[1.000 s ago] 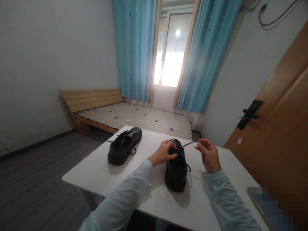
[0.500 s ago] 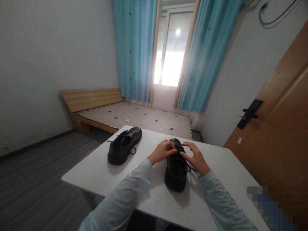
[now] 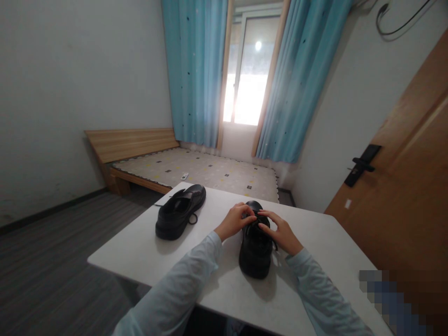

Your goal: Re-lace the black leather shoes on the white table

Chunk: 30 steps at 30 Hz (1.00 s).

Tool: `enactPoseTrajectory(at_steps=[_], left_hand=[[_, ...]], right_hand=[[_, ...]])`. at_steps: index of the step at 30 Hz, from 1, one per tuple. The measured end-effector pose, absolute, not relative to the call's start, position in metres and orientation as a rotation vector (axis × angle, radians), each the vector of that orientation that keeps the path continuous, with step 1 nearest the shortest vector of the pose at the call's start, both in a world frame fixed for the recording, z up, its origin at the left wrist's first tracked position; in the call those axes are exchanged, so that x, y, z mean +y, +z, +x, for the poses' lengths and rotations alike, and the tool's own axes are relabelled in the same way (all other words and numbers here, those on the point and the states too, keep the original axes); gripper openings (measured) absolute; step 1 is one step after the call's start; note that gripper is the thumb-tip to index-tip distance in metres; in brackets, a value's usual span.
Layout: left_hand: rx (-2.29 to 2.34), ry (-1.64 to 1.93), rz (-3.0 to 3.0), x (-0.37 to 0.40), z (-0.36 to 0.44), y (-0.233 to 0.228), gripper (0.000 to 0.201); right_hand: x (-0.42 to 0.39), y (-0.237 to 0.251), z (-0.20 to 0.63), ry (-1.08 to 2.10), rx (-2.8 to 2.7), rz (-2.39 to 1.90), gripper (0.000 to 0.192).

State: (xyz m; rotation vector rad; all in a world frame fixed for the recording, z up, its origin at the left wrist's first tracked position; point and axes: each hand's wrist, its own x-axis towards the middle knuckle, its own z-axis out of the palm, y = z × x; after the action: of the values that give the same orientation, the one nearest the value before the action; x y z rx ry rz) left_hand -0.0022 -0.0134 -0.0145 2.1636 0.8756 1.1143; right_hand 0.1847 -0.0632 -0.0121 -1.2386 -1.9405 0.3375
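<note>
Head view: your left hand (image 3: 234,225) and right hand (image 3: 282,232) pinched the laces (image 3: 258,223) on the near shoe (image 3: 255,242); lacing underway, next probably a steady pull.

The near shoe (image 3: 255,249) looked like smooth black leather with a soft sheen, and its lace (image 3: 261,223) was thin dark cord. The second shoe (image 3: 180,212), left of it, had the same finish. The table (image 3: 147,252) under both was smooth and white — faintly glossy. Right of the table, the door (image 3: 402,186) was matt wood. The sleeves (image 3: 189,284) were pale, soft cloth.
</note>
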Motion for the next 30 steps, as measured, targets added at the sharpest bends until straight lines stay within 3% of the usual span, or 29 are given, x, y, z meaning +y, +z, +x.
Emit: enactPoseTrajectory(at_steps=[19, 30], left_hand=[[0.969, 1.104, 2.096, -0.024, 0.003, -0.007, 0.007], [0.710, 0.991, 1.956, -0.021, 0.001, -0.009, 0.022]], right_hand=[[-0.063, -0.008, 0.186, 0.477, -1.902, -1.277, 0.033], [-0.061, -0.009, 0.188, 0.496, -1.908, -1.273, 0.033]])
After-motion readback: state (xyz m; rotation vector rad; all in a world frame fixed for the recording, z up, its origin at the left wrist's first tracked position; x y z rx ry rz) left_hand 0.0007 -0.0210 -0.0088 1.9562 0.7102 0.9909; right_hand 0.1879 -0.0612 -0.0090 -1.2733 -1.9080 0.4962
